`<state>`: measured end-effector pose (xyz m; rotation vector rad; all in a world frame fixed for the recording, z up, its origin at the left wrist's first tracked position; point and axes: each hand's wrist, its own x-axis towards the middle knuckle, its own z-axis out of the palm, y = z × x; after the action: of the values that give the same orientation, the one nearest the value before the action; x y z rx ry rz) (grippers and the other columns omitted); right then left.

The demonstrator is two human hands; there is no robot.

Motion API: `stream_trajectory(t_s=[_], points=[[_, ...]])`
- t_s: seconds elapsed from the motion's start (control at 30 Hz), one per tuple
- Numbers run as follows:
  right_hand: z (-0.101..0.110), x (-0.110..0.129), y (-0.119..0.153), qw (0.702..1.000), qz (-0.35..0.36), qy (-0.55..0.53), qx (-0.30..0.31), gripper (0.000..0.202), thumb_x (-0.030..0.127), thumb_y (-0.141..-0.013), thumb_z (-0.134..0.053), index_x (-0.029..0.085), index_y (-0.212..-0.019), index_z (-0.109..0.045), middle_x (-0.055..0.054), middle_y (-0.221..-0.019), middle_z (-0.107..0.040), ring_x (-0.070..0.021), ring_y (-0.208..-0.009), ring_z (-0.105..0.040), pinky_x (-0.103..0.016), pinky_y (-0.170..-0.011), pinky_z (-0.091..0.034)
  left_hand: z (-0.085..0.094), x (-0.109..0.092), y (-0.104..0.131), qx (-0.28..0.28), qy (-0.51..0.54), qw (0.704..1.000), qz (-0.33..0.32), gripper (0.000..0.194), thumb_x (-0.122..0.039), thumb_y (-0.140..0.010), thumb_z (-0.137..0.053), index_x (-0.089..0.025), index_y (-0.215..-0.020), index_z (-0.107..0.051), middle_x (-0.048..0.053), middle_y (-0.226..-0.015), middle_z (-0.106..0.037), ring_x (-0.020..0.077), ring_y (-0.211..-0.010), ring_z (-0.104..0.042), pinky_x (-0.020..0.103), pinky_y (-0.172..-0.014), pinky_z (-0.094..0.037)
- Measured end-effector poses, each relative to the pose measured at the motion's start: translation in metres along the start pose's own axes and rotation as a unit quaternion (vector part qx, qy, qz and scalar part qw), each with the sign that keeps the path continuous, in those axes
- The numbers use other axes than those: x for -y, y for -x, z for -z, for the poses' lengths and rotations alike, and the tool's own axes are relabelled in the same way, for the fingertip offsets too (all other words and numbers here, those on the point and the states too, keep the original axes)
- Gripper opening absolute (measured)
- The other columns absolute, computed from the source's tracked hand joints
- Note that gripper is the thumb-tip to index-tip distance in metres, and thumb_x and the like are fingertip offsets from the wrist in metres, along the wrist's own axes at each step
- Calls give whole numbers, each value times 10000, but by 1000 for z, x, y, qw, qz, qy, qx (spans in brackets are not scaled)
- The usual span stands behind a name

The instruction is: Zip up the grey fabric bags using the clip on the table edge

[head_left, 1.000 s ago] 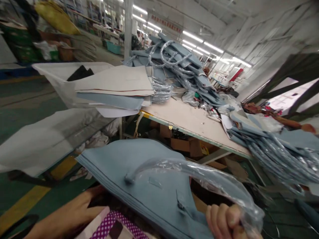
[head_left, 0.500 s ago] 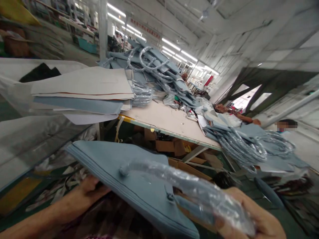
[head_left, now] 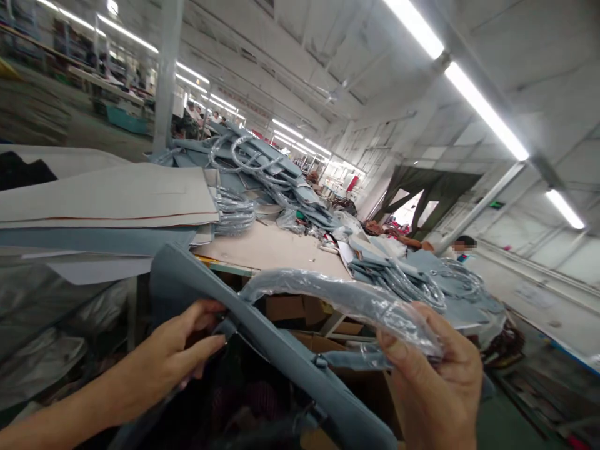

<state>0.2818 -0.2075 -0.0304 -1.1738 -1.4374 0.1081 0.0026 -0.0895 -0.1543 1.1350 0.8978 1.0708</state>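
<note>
A blue-grey handbag piece (head_left: 269, 332) hangs tilted in front of me, its stitched edge towards me. Its curved handle (head_left: 319, 289) is wrapped in clear plastic. My right hand (head_left: 438, 375) is closed around the handle's right end, thumb underneath and fingers over the top. On the near side of the bag piece, my left hand (head_left: 187, 344) pinches a blue-grey part close to the upper edge; its fingertips are partly hidden. Dark shadow covers the space below the bag piece.
A table (head_left: 276, 247) stands ahead, with stacked pale and blue-grey panels (head_left: 107, 197) at its left. A heap of blue-grey bag parts (head_left: 262, 162) lies behind, and more wrapped handles (head_left: 403, 278) lie right. Cardboard boxes (head_left: 285, 307) sit underneath. A person (head_left: 464, 247) is at far right.
The bag piece has turned from showing its broad face to nearly edge-on. My left hand has come up from beneath it to its near side. The view has tilted up and turned right.
</note>
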Motion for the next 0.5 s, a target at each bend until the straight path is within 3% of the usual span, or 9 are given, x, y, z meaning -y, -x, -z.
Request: stream_trajectory(t_s=[0.07, 0.13, 0.2, 0.27, 0.33, 0.4, 0.5], points=[[-5, -2, -2, 1000, 11, 1, 16, 364, 449, -859, -849, 191, -683, -661, 17, -590, -530, -131, -530, -447, -255, -494, -370, -11, -21, -5, 1, -3, 999, 35, 375, -163, -821, -857, -175, -1157, -692, -8, -773, -744, 141, -423, -587, 155, -312, -404], [-12, -1, -1, 999, 9, -1, 39, 390, 465, -875, -829, 192, -675, -635, 31, -582, -513, -119, -523, -432, -241, -487, -345, -22, -44, -5, -30, 60, 989, 133, 317, -87, -894, -773, -137, -1188, -665, 59, -859, -776, 183, -555, -717, 170, -414, -544], [-18, 3, 2, 998, -6, -6, 66, 409, 471, -875, -820, 192, -664, -608, 45, -574, -487, -104, -509, -401, -231, -472, -307, -29, -62, -2, -85, 170, 949, 253, 362, -10, -955, -649, -94, -1306, -628, 185, -1038, -788, 215, -673, -785, 222, -552, -650], [-23, 9, 6, 994, -35, -12, 106, 425, 477, -851, -825, 193, -646, -583, 56, -559, -455, -94, -494, -364, -229, -457, -270, -31, -72, 1, -128, 261, 908, 303, 443, 27, -1000, -492, -106, -1415, -569, 262, -1126, -765, 228, -685, -801, 224, -550, -653], [-28, 16, 11, 985, -74, -14, 155, 439, 484, -818, -831, 198, -630, -556, 62, -558, -432, -93, -500, -356, -228, -462, -267, -31, -72, 2, -150, 309, 899, 274, 486, 21, -1014, -433, -168, -1446, -555, 253, -1142, -761, 255, -758, -820, 226, -546, -654], [-33, 20, 16, 970, -123, -4, 210, 437, 508, -807, -828, 200, -650, -561, 55, -594, -447, -104, -544, -392, -222, -485, -300, -34, -66, 3, -161, 319, 912, 199, 477, 37, -994, -463, -206, -1385, -589, 180, -1063, -777, 244, -790, -820, 231, -578, -665], [-48, 16, 30, 927, -203, -13, 315, 444, 585, -775, -858, 196, -759, -645, 42, -672, -537, -119, -613, -469, -205, -508, -344, -49, -53, 6, -166, 298, 932, 120, 395, 50, -966, -519, -196, -1255, -630, 57, -882, -749, 160, -606, -736, 190, -500, -620]])
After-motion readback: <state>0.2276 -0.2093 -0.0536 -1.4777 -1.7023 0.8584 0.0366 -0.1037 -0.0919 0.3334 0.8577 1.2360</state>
